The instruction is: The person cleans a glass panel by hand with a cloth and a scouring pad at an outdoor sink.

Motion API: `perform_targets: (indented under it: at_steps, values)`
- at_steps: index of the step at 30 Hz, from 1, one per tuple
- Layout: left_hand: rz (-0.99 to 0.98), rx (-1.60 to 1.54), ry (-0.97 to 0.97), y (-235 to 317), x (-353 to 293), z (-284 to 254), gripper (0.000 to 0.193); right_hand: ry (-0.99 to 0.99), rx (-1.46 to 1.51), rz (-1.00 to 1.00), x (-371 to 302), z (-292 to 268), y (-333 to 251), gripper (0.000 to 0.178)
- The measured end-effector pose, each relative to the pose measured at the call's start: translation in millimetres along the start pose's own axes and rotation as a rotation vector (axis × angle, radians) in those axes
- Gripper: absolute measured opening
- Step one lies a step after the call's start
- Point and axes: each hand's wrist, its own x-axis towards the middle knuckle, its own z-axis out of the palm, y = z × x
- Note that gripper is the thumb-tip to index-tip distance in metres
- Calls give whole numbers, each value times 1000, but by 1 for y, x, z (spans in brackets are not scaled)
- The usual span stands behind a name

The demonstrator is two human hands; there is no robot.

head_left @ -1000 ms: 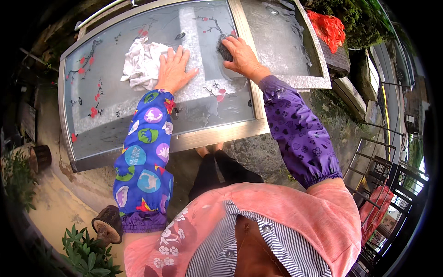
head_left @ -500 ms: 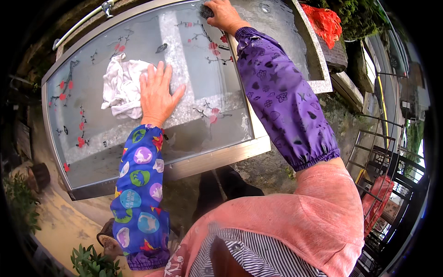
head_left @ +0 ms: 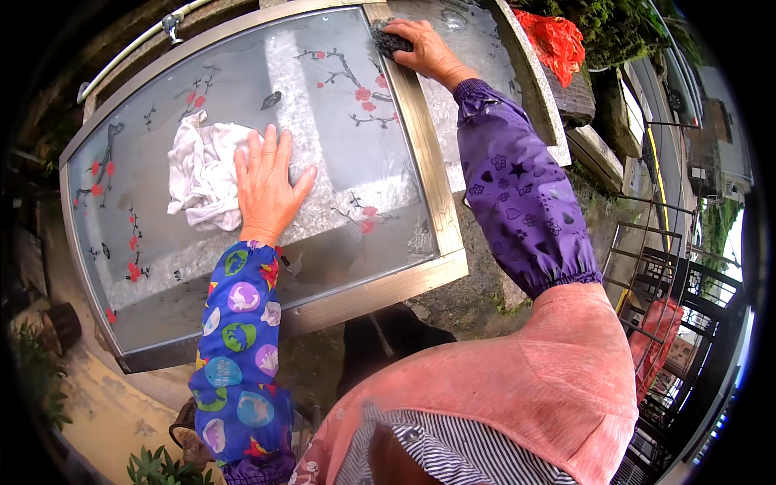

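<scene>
A framed glass panel (head_left: 356, 259) with red blossoms and dark branches on it lies across a stone basin. Its glass looks wet. My left hand (head_left: 267, 186) rests flat on the glass, fingers spread, its edge against a crumpled white cloth (head_left: 206, 174). At the far right corner of the panel, my right hand (head_left: 427, 50) grips a dark scouring pad (head_left: 390, 39) and presses it on the metal frame (head_left: 420, 145). Patterned sleeve covers, blue on the left and purple on the right, wrap both forearms.
A stone basin (head_left: 529, 77) with water in it extends beyond the panel's right side. A red plastic bag (head_left: 554, 44) lies at the far right. A tap (head_left: 171, 24) on a white pipe stands at the back left. Potted plants (head_left: 166, 469) are at the lower left.
My right hand has shifted right with the scouring pad, from the glass's far edge onto the frame's corner. The left hand stays flat beside the cloth. The whole view has moved slightly.
</scene>
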Motion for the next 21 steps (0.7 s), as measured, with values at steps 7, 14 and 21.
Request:
perform_targets:
  at_steps: [7, 14, 21]
  values:
    - [-13, 41, -18, -9, -15, 1, 66, -281, 130, -147, -103, -30, -78, 46]
    - [7, 14, -33, -3, -9, -7, 66, -151, -58, -104, 14, 13, -12, 40]
    - [-1, 24, -55, -7, -8, -4, 65, -144, -80, -19, 54, 32, 7, 42]
